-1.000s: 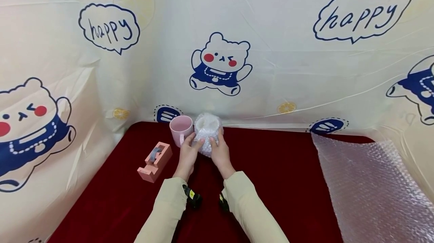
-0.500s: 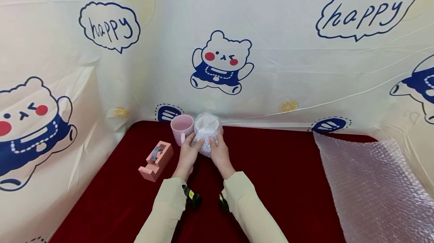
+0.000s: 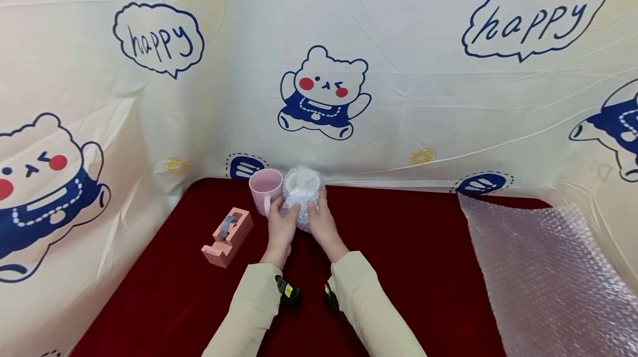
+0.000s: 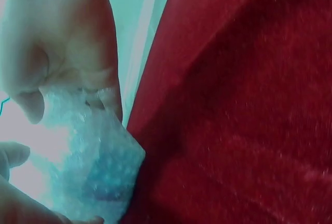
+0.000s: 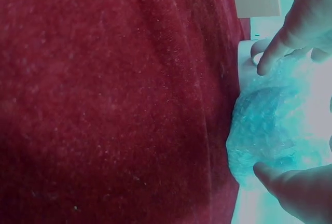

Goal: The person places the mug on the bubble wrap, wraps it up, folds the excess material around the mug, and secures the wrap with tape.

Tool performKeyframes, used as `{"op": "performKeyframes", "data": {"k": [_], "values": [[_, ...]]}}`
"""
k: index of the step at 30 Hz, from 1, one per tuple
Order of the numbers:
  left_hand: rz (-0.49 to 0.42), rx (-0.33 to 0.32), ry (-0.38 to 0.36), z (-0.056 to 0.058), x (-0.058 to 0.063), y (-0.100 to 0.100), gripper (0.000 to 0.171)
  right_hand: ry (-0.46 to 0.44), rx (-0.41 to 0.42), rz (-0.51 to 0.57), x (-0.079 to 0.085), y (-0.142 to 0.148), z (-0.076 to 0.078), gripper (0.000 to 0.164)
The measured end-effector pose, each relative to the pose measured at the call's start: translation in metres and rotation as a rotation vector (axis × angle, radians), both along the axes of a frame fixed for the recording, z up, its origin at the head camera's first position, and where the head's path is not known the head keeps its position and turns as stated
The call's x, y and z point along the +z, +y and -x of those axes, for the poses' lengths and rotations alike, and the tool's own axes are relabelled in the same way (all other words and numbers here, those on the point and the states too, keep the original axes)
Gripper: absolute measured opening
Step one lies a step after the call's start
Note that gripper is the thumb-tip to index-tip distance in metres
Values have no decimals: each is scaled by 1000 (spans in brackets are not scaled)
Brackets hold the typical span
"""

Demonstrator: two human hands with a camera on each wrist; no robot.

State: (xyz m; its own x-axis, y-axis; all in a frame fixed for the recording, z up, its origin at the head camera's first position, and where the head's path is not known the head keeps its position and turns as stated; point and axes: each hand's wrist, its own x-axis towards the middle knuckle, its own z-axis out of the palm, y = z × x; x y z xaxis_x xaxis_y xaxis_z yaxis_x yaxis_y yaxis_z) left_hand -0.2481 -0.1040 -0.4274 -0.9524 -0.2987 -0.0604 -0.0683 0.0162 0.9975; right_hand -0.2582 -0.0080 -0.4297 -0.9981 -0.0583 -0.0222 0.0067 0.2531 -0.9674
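A bundle of clear bubble wrap stands near the back of the dark red cloth, with a pale rounded shape showing through it. Both hands hold it from the near side: the left hand on its left, the right hand on its right, thumbs on the front. In the left wrist view the right hand bends round the wrap, and the left thumb reaches in from the lower left. The right wrist view shows the right hand's fingers on the wrap. Just left of the bundle stands a pink mug, its handle beside the left hand.
A pink tape dispenser with a roll of tape sits left of the hands. A large sheet of bubble wrap covers the table's right side. A white printed curtain hangs behind the red cloth and at both sides.
The left hand has shifted slightly right, and the bundle has turned a little in the grip. The right hand keeps its hold. Mug, tape dispenser and sheet stay put.
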Motion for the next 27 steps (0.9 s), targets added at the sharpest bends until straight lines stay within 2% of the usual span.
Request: {"op": "performKeyframes", "data": {"k": [2,8,14,17,20,23,25,27], "values": [[6,11,19,-2,2,2,58,-3,4,2,2,2,-1,61],[102,38,59,-12,5,6,60,-48,2,-17,9,16,-8,63],[187,65,2,-24,8,16,75,-43,-56,-158,22,48,-14,59],[211,94,18,-30,8,24,82,-68,-41,-217,30,71,-20,57],[238,157,82,-35,7,31,81,-78,-10,-278,39,96,-26,56],[253,211,171,-38,9,39,78,-48,-2,-347,47,124,-34,52],[266,225,240,-42,10,44,74,-25,-5,-396,54,145,-42,49],[271,213,305,-45,12,51,70,1,-10,-445,60,167,-50,47]]}}
